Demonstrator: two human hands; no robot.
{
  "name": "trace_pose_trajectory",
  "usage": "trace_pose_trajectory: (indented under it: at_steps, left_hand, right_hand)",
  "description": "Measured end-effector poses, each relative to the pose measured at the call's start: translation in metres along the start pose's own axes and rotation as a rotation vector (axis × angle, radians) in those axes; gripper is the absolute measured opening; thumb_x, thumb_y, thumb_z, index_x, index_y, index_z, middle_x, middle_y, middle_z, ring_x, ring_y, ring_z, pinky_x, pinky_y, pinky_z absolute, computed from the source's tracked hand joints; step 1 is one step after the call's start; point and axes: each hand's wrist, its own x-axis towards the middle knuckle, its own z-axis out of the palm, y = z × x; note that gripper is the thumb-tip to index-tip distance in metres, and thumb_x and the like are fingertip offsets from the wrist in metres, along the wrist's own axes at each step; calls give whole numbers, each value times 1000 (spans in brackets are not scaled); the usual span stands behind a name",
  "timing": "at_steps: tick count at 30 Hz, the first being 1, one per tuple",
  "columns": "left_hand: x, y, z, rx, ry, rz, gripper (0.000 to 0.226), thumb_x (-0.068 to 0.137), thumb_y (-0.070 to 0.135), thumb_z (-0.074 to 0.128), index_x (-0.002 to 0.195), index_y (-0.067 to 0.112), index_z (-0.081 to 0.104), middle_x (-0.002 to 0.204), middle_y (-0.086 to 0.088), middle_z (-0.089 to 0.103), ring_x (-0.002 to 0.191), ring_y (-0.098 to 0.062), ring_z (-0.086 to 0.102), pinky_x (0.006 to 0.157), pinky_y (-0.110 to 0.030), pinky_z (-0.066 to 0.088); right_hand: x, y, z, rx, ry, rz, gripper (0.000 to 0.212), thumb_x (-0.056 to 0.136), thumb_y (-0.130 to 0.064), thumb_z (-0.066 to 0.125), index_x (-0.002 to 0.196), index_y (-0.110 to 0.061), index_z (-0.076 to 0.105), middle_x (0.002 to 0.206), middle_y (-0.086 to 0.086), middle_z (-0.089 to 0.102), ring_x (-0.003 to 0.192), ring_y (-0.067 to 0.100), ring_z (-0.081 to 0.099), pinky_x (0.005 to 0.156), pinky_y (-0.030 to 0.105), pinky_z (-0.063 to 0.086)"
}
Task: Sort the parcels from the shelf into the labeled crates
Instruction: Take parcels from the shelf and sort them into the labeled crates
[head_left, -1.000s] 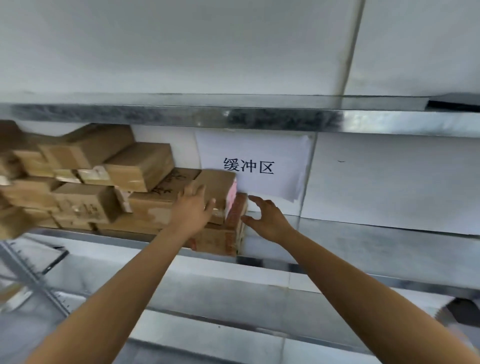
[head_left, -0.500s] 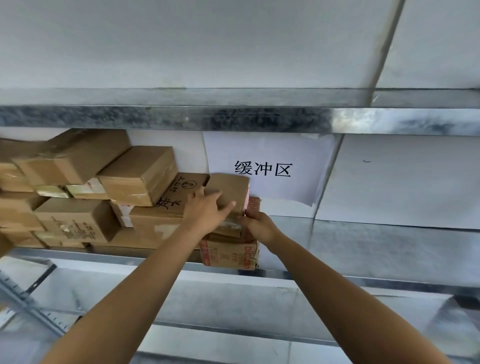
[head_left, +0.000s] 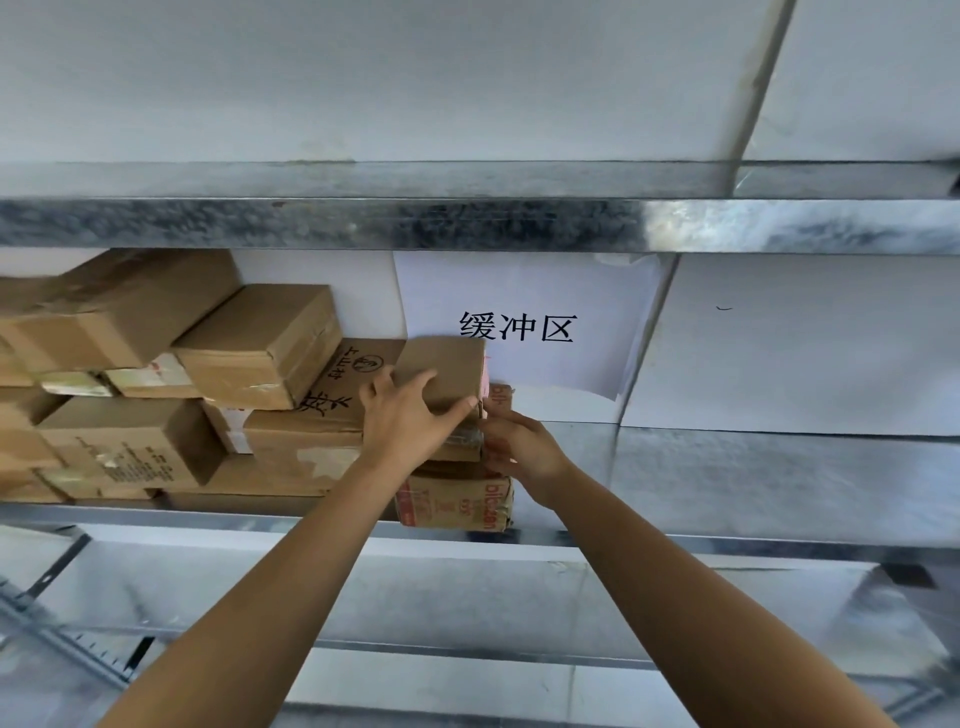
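— Two hands on it, both of them?
— Both. A second before they were only reaching, fingers spread in the air. Now the left hand (head_left: 410, 421) lay spread flat over the small box (head_left: 447, 366), thumb along its front edge, and the right hand (head_left: 519, 449) pinched its right end with curled fingers.
— Where did it sit?
— On a red-printed box (head_left: 457, 501), at the right end of the pile of parcels (head_left: 260, 358) on the shelf (head_left: 727, 467), just below the paper sign (head_left: 545, 291).
— Which way did it lie?
— Flat, short end toward the person, its long axis seemingly running back to the wall. I judged the grip made and the lift due next
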Motion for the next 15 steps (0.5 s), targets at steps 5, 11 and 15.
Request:
trace_pose_trajectory:
  at_steps: [5,11,15]
  left_hand:
    - [-6,-1,-2,-158,88,-1,64,79,58,58,133,25,48,143,-15,26,131,-37,21,107,-43,27]
    - [-17,7,-4,-349,72,30,58,83,54,56,134,31,44,143,-9,27,133,-32,20,106,-43,27]
    - [-27,19,0,-521,-21,29,68,73,67,55,130,34,43,142,-7,31,133,-28,28,108,-42,29]
  right_hand:
    - [-13,-11,4,151,-1,-63,38,94,-12,50,131,-22,53,127,6,54,115,27,53,72,28,52]
    - [-31,-21,-2,243,84,-251,27,98,-13,44,120,-18,60,118,4,58,93,15,60,64,22,55]
    - [-42,-23,-10,205,176,-375,23,96,-2,46,101,-16,63,115,6,57,86,14,61,80,35,56]
